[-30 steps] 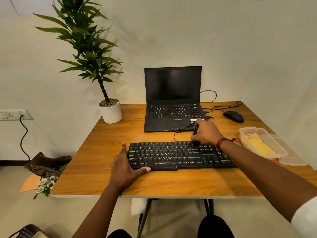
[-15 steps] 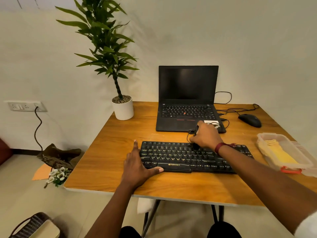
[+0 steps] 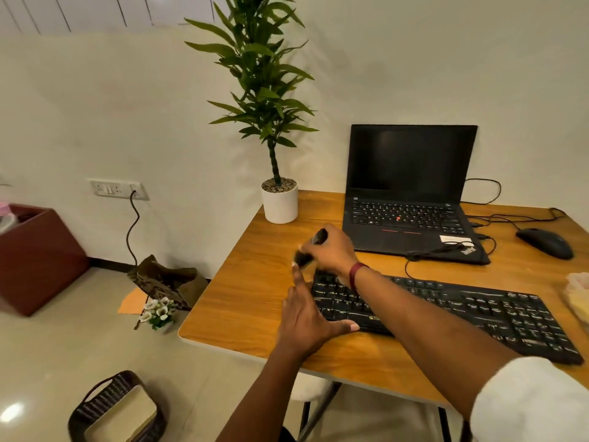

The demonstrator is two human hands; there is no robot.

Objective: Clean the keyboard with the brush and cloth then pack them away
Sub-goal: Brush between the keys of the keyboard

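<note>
A black keyboard [image 3: 471, 311] lies across the front of the wooden table [image 3: 255, 301]. My left hand [image 3: 306, 314] rests flat at the keyboard's left end, fingers straight and thumb spread along its front edge. My right hand [image 3: 334, 250] grips a small black brush [image 3: 310, 248] above the keyboard's far left corner; the brush is blurred, its bristle end just past the keyboard's edge. A clear container holding a yellow cloth [image 3: 580, 298] shows only partly at the right edge of the frame.
An open black laptop [image 3: 411, 199] stands behind the keyboard, with a black mouse [image 3: 545, 242] and cables to its right. A white potted plant [image 3: 279, 202] is at the table's back left corner. A woven basket [image 3: 114, 409] and a brown box [image 3: 38, 256] are on the floor.
My right hand has swept the brush leftward along the keyboard to its left end. My view has turned left, so the container has slid to the frame's right edge. The left hand stays put.
</note>
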